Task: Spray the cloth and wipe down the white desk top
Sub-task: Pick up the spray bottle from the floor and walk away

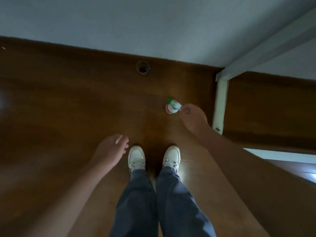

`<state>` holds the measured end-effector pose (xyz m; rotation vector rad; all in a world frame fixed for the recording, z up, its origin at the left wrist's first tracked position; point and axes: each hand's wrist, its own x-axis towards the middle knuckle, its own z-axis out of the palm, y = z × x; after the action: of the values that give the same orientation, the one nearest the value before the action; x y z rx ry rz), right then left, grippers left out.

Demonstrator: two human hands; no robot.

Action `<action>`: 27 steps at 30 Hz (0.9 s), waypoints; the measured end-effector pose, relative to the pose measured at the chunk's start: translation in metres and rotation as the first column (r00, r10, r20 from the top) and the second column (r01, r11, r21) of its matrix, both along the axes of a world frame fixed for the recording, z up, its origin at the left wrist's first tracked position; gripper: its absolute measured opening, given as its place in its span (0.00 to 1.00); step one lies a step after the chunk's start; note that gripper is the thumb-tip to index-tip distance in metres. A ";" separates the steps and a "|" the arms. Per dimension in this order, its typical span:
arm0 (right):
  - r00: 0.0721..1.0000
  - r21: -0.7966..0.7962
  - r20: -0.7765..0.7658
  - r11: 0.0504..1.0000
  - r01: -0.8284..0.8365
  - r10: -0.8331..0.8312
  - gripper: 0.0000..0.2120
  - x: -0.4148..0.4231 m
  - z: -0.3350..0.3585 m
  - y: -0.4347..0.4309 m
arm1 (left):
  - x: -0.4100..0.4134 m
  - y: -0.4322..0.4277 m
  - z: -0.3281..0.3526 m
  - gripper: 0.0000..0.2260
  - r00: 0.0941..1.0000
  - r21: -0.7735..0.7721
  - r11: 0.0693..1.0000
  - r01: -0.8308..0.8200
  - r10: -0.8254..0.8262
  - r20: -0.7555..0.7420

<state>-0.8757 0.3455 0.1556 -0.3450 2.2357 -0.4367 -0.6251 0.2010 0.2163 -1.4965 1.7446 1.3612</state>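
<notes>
Fingers [183, 109] of the right hand [194, 118] reaching down at right of centre, tips bunched at the white trigger head of the spray bottle [172, 107]; touching it or just short of it, hard to say through the blur, and no telling whether closed on it yet. Bottle standing upright on the brown floor [68, 108], seen from above: white with a green nozzle tip and a red-marked label, just left of the fingertips. Left hand [111, 149] at lower centre-left, loosely open, fingers relaxed and curled a little, holding nothing, hanging just beside the left white shoe [136, 158]. Both shoes planted side by side at lower centre, blue trouser legs below them. Further out, a white desk leg [220, 103] running down the right of the frame, near the reaching hand, with a pale frame rail angling up to the upper right corner. A small round dark thing [142, 67] on the floor in the upper middle, close to the pale wall; unclear what. No cloth in sight anywhere, and the tabletop itself out of view except perhaps a pale sliver at the right edge. Judged as the very start: fetching the spray, nothing sprayed or wiped yet. Next move likely calling for a firm wrap round the bottle's neck, a straight lift clear of the desk leg, then finding the cloth for the free left hand.
</notes>
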 end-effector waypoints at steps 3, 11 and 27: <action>0.996 0.000 -0.086 1.000 -0.002 0.002 0.18 -0.020 -0.065 -0.017 | -0.015 -0.019 -0.054 0.12 0.999 0.016 0.999 -0.040 0.041 -0.030; 0.940 0.139 -0.249 0.969 -0.203 0.233 0.16 -0.032 -0.157 -0.028 | -0.005 -0.032 -0.132 0.09 0.998 0.009 1.000 -0.028 0.028 0.057; 0.963 -0.125 -0.221 0.983 0.131 -0.156 0.22 -0.009 0.106 0.066 | -0.041 -0.037 0.098 0.13 0.989 -0.020 0.989 0.145 -0.144 0.042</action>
<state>-0.8845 0.4115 0.2617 -0.3032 2.4794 -0.6256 -0.6663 0.1645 0.3148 -1.3710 1.8106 1.2334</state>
